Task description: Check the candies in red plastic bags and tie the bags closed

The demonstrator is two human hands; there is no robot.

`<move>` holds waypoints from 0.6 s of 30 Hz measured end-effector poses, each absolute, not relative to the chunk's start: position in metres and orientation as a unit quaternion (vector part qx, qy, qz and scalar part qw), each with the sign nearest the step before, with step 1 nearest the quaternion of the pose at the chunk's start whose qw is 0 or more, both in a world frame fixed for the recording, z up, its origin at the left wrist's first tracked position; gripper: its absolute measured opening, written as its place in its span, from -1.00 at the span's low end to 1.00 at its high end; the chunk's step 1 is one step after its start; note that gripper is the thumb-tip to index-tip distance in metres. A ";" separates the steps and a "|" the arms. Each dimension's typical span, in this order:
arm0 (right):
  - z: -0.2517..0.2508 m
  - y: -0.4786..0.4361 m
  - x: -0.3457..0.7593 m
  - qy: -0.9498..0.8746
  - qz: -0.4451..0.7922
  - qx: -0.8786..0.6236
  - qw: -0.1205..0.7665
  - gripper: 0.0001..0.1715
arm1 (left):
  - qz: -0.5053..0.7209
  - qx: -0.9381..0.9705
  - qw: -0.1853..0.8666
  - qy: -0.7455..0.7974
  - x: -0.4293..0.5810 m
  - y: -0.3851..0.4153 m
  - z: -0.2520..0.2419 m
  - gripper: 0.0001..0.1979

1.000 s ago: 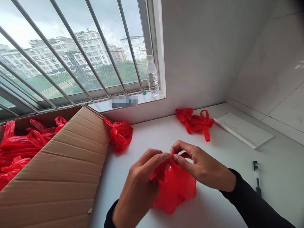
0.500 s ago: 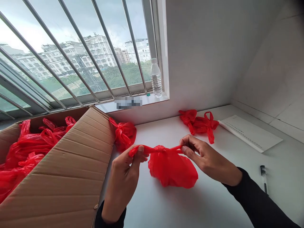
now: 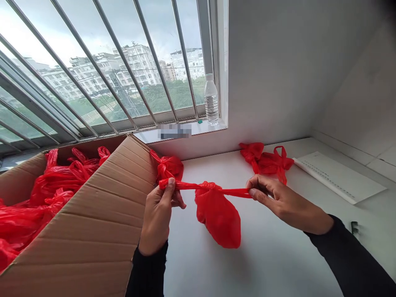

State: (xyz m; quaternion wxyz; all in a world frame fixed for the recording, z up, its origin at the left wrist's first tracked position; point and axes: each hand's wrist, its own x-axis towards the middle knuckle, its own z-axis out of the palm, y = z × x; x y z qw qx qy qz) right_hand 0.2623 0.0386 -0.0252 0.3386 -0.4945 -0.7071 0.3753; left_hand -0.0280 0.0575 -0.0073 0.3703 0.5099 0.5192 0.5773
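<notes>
A red plastic bag (image 3: pixel 219 218) hangs between my hands over the white table (image 3: pixel 262 255), its neck tied in a knot. Pinched between thumb and fingers, one twisted handle of the bag runs out to my left hand (image 3: pixel 161 210). The other handle is drawn tight into the closed fingers of my right hand (image 3: pixel 274 198). Both handles stretch almost level on either side of the knot. What the bag contains is hidden by the plastic. Behind my left hand, another tied red bag (image 3: pixel 170 168) rests against the cardboard box.
At left stands an open cardboard box (image 3: pixel 102 214) holding several red bags (image 3: pixel 58 185). More tied red bags (image 3: pixel 266 159) lie by the wall, beside a white paper sheet (image 3: pixel 340 175). A water bottle (image 3: pixel 211 101) stands on the sill; a pen (image 3: pixel 354 227) is partly hidden by my right sleeve.
My hands have moved farther apart, pulling the bag's handles straighter and tighter. The bag body now hangs more steeply. The whole view has shifted slightly.
</notes>
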 end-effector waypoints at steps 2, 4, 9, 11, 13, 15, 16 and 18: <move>-0.023 0.038 0.268 -0.714 0.364 -0.499 0.329 -0.63 | 0.583 0.498 0.373 0.522 -0.030 0.060 -0.009 -0.60; -0.020 0.037 0.276 -0.716 0.350 -0.511 0.322 -0.61 | 0.592 0.484 0.376 0.524 -0.033 0.064 -0.011 -0.60; -0.017 0.033 0.291 -0.715 0.339 -0.529 0.308 -0.56 | 0.611 0.456 0.388 0.518 -0.039 0.072 -0.017 -0.63; -0.019 0.033 0.291 -0.718 0.342 -0.528 0.298 -0.55 | 0.606 0.456 0.399 0.515 -0.039 0.072 -0.018 -0.60; -0.024 0.033 0.290 -0.717 0.338 -0.536 0.289 -0.54 | 0.599 0.460 0.409 0.512 -0.038 0.071 -0.021 -0.56; -0.029 0.033 0.288 -0.721 0.330 -0.542 0.277 -0.53 | 0.590 0.466 0.414 0.513 -0.035 0.071 -0.024 -0.51; -0.032 0.034 0.288 -0.727 0.326 -0.542 0.269 -0.54 | 0.584 0.471 0.415 0.515 -0.033 0.071 -0.026 -0.49; -0.038 0.034 0.288 -0.732 0.294 -0.542 0.290 -0.59 | 0.562 0.486 0.418 0.523 -0.027 0.071 -0.031 -0.44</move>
